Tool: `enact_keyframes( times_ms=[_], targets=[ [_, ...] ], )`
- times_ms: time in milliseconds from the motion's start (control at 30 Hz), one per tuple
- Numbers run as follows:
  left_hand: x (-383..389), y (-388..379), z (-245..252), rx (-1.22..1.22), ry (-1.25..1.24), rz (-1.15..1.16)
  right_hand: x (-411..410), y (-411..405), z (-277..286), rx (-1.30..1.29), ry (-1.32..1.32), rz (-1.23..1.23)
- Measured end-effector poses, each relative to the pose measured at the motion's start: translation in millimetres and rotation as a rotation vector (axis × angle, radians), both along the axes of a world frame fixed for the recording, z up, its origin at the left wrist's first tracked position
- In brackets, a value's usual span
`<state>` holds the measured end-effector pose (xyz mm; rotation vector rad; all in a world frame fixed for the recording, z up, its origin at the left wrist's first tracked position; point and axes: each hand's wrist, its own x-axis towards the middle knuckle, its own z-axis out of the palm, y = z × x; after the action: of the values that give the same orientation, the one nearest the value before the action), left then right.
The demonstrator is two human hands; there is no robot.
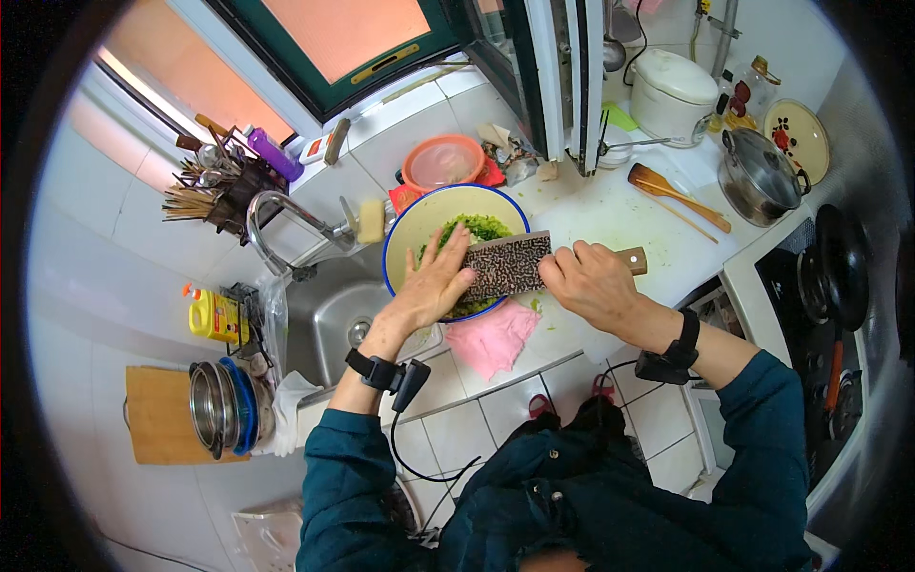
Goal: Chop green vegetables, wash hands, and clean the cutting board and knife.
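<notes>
My right hand grips a cleaver by its wooden handle, whose end sticks out to the right. The broad blade has a dark mottled face and lies over a cream enamel bowl with a blue rim. My left hand is spread flat with its fingers over the bowl, its thumb side against the blade's left end. Chopped green vegetables show in the bowl beyond the blade; part of them is hidden by the hand and cleaver. Beneath the bowl's near edge lies a pink cloth.
Left of the bowl is a steel sink with a curved faucet. An orange-rimmed basin stands behind. Wooden spatulas and a lidded steel pot are at the right, above a stove. An open window sash juts over the counter.
</notes>
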<state>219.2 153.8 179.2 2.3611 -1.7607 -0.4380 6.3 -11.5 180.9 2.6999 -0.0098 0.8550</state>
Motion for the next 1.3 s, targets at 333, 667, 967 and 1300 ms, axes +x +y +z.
enact_keyframes(
  times_ms=[333, 667, 967, 1300],
  targets=[
    [38.8, 20.8, -20.3, -0.15, 0.131, 0.345, -67.5, -19.7, -11.8, 0.244, 0.033, -0.141],
    [34.3, 5.5, -25.1, -0.249, -0.004, 0.334, -138.7, -82.0, -88.4, 0.712, 0.131, -0.644],
    [18.9, -4.7, -38.5, -0.187, 0.019, 0.328, -112.0, -143.3, -145.5, 0.639, 0.085, -0.681],
    [0.5, -10.7, -20.3, -0.477, 0.026, 0.663, -102.2, -180.5, -173.7, 0.683, 0.151, -0.504]
  ],
)
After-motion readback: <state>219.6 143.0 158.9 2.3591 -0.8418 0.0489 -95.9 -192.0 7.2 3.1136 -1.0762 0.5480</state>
